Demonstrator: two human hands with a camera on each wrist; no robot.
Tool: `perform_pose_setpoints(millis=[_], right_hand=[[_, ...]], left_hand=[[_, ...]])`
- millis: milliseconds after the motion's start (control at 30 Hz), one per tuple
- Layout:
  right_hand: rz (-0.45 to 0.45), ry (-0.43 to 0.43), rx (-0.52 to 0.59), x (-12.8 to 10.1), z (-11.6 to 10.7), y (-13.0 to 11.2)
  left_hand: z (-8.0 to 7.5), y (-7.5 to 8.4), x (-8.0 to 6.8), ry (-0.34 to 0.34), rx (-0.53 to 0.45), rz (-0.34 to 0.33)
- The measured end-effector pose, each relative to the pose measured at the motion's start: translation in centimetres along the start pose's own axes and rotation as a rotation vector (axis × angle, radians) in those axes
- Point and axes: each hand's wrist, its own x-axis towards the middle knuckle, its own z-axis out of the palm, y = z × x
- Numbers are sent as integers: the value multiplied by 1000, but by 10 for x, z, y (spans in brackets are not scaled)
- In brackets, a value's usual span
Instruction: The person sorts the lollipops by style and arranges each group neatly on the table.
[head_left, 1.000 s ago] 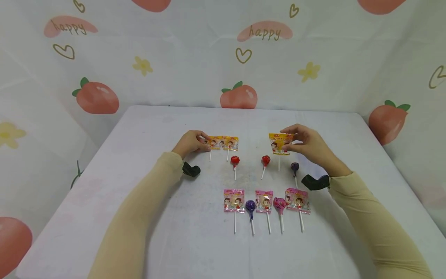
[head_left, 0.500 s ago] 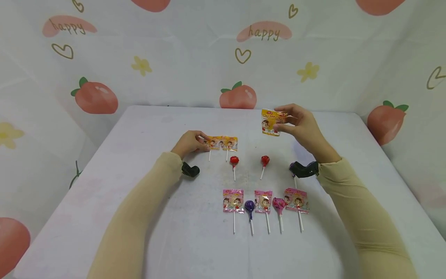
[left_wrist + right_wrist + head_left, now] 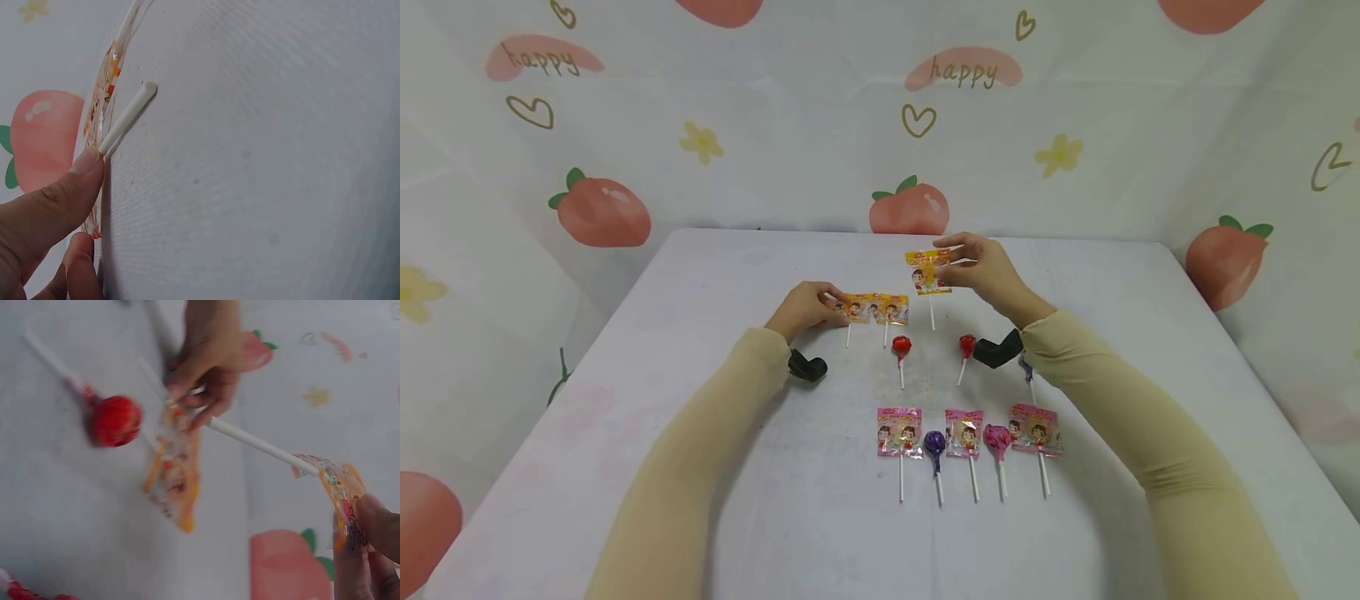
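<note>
lying nearest, a row of pink-wrapped lollipops sits sticks toward the person, seemingly sorted by colour. beyond, two red lollipops rest on the table. the left hand pinches the edge of two yellow-wrapped lollipops, pinning them flat. farthest, the right hand pinches a third yellow lollipop by its wrapper, lifted just beside that pair, likely to join it.
</note>
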Motion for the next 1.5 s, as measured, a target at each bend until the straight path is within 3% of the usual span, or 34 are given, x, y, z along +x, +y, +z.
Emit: perform_pose_setpoints(millis=[300, 467, 833, 1200, 1500], right_hand=[[220, 28, -32, 11, 16, 25], [294, 38, -46, 13, 21, 33], [357, 58, -62, 20, 24, 44], [397, 15, -250, 25, 26, 50], [426, -17, -305, 24, 26, 45]], left_hand=[[0, 1, -2, -1, -9, -8], [0, 2, -3, -2, -15, -3], [0, 2, -1, 2, 1, 1], [0, 2, -1, 9, 8, 7], [0, 1, -1, 9, 5, 9]])
